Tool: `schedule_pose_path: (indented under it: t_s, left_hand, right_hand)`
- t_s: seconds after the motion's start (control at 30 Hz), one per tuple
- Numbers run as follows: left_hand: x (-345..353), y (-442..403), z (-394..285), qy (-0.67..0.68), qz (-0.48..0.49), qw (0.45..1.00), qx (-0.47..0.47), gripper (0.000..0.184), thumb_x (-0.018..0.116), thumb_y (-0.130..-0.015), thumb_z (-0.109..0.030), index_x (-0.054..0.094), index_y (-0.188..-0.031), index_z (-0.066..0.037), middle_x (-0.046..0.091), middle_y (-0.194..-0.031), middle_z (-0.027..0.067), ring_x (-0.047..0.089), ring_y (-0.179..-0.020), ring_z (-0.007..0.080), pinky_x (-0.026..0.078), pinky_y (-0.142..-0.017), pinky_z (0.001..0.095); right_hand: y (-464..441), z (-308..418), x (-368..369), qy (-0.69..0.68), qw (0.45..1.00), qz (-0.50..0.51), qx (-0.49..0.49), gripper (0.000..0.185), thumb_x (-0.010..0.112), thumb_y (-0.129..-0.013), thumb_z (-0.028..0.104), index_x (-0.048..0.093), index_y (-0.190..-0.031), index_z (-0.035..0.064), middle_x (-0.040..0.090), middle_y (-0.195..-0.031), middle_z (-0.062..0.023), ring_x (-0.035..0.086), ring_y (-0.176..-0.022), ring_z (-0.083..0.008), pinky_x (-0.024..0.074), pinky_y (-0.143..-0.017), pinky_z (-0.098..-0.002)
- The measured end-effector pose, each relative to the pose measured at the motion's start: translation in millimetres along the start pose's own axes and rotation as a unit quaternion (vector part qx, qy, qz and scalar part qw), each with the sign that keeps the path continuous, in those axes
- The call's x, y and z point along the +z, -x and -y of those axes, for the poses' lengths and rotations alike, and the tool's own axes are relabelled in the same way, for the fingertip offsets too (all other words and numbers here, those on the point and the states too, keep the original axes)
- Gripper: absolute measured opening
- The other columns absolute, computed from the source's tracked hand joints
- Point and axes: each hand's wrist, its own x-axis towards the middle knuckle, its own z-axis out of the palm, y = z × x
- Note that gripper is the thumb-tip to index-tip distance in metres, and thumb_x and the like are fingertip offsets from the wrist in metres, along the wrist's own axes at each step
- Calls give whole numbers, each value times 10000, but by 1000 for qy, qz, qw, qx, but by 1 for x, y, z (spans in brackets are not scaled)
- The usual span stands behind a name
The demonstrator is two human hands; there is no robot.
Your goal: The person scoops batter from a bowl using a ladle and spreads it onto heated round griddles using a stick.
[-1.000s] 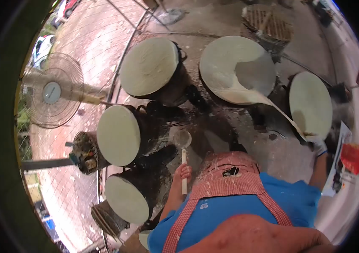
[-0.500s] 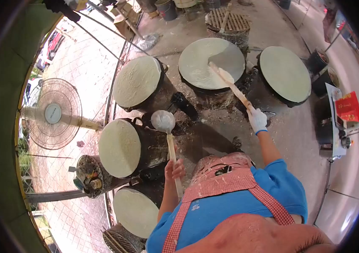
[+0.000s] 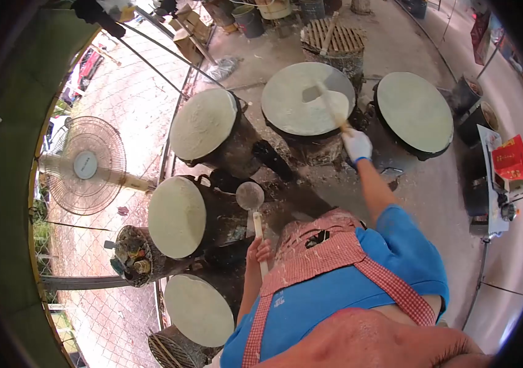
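My right hand (image 3: 357,146), in a white glove with a blue cuff, grips the handle of a wooden spatula (image 3: 333,109). The spatula, smeared by motion, reaches across the round griddle (image 3: 337,81) at the back centre. Pale batter (image 3: 289,113) covers much of that griddle, with a thick pool by the spatula and a grey patch showing. My bare left hand (image 3: 260,250) is wrapped round the light handle of a ladle (image 3: 250,196). Its bowl hangs beside the left griddles, apart from them.
Batter-covered griddles stand around me: back left (image 3: 205,124), middle left (image 3: 177,216), front left (image 3: 199,310) and right (image 3: 414,113). A fan (image 3: 86,164) stands far left, near a cluttered drum (image 3: 131,254). A slatted-top drum (image 3: 334,38) is behind; a red packet (image 3: 511,158) lies right.
My right hand has moved left and slightly up, sweeping the spatula over the griddle; the batter pool there looks wider. The ladle has shifted right and down in my left hand.
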Motion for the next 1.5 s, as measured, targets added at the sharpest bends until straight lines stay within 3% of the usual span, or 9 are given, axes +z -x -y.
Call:
schedule_pose_path:
  t_s: [0.13,0.33,0.43,0.53,0.87,1.2,1.33,1.43,1.5]
  left_hand:
    - [12,-19,4,37,-78,996,-31,305,412,-922,-249,356,-668,-90,308,-487,-20,288,-389,79,276,-369,227]
    - [15,-30,7,5,-99,993,-58,294,381,-933,-236,376,-693,-66,270,-494,-29,267,-397,69,271,-374,219]
    - [18,-44,8,39,-152,988,1,383,347,-952,-150,356,-1332,-198,332,-615,2,301,-421,65,281,-324,205]
    - [4,-42,-1,10,-120,989,-83,204,386,-938,-184,458,-815,-37,300,-537,-18,274,-387,66,253,-319,203]
    - [40,-93,25,88,-261,961,-9,295,405,-928,-195,378,-654,-89,294,-511,-29,274,-374,65,245,-319,206]
    - [45,-93,36,108,-217,970,-26,306,406,-930,-202,380,-643,-98,292,-509,-36,266,-367,59,237,-316,200]
    - [42,-83,44,-315,-477,810,130,290,416,-932,-214,383,-672,-87,302,-547,-39,265,-395,46,230,-329,179]
    - [53,-89,36,-142,-321,924,151,212,437,-925,-223,418,-778,-71,312,-584,-38,275,-418,32,224,-338,168]
    - [53,-68,41,-81,-275,943,166,194,444,-923,-226,429,-814,-66,316,-596,-38,278,-426,27,221,-341,164]
  right_hand:
    - [41,-9,7,93,979,175,-54,301,520,-804,408,649,-964,187,625,-832,-155,598,-809,-327,462,-722,-408]
    - [-37,-46,-24,49,998,-33,-29,297,491,-816,365,626,-892,112,621,-838,-152,589,-799,-344,462,-672,-433]
    - [-26,-39,8,119,988,42,-94,287,504,-805,379,639,-877,136,623,-863,-139,600,-768,-323,474,-653,-422]
    - [44,-44,-28,117,983,114,-85,265,503,-817,382,642,-867,162,620,-793,-166,606,-717,-296,484,-642,-430]
    - [-16,-47,-32,183,974,116,-62,301,513,-823,339,648,-985,124,610,-902,-178,614,-803,-280,467,-688,-394]
    - [-188,-55,-16,-165,985,11,-40,351,526,-765,309,640,-944,28,602,-947,-211,572,-904,-348,448,-774,-395]
    - [-99,-57,19,-402,897,48,178,288,666,-734,277,678,-911,50,613,-602,-78,540,-457,-152,425,-443,-309]
    - [-68,-20,-9,-226,951,191,95,284,657,-724,250,666,-865,4,675,-875,-81,619,-837,-192,451,-778,-290]
    - [-70,-38,-33,-246,961,97,83,266,642,-738,253,662,-876,26,619,-690,-56,559,-553,-157,434,-514,-296]
